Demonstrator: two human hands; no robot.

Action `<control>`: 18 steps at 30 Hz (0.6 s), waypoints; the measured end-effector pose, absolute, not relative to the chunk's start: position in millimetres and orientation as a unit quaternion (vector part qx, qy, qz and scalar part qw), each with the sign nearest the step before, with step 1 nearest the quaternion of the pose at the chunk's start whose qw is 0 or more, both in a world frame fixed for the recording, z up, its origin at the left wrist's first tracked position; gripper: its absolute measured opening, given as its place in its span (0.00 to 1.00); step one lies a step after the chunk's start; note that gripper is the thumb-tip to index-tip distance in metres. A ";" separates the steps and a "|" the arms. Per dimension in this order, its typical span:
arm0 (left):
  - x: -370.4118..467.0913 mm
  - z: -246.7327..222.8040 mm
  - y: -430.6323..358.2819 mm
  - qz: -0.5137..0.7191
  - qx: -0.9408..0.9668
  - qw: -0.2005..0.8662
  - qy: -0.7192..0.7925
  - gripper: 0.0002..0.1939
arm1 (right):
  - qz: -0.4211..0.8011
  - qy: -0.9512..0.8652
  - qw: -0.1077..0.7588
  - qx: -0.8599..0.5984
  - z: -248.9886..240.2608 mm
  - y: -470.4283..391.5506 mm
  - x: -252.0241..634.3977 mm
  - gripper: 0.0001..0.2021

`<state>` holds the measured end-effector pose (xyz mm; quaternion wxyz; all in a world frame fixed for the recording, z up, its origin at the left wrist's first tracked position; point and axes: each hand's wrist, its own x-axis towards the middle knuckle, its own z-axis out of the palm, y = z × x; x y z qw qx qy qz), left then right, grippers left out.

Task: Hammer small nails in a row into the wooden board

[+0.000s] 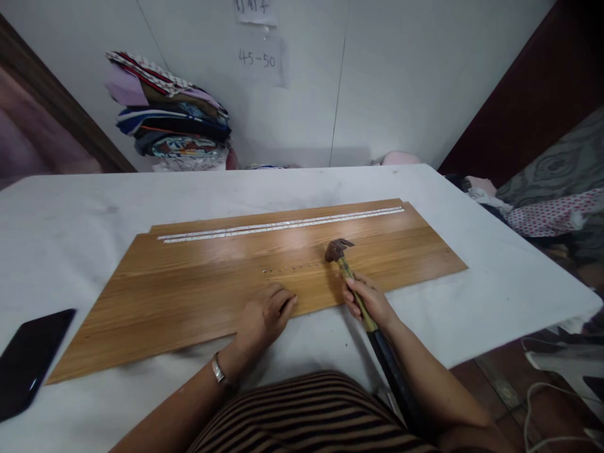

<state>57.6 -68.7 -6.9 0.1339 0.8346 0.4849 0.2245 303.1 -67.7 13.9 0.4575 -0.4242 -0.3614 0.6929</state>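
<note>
My right hand (370,301) is wrapped round the yellow and black handle of a claw hammer (346,267), whose rusty head is at or just over the wooden board (202,283). My left hand (268,313) rests on the board's near edge with its fingers curled; whether anything is in them is hidden. A row of small nails (285,269) runs along the board between the left hand and the hammer head. Two white marked strips (283,225) lie side by side near the board's far edge.
A black phone (33,358) lies at the left on the white-covered table (500,302). Folded clothes (174,113) are stacked behind the table against the wall. More fabric (557,214) hangs or lies beyond the right edge. A white cable is at the lower right.
</note>
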 end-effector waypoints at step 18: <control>58.2 -5.6 -68.5 0.227 0.838 0.127 0.479 0.12 | 0.689 -0.359 0.471 -0.417 18.7 -69.7 302.3 0.16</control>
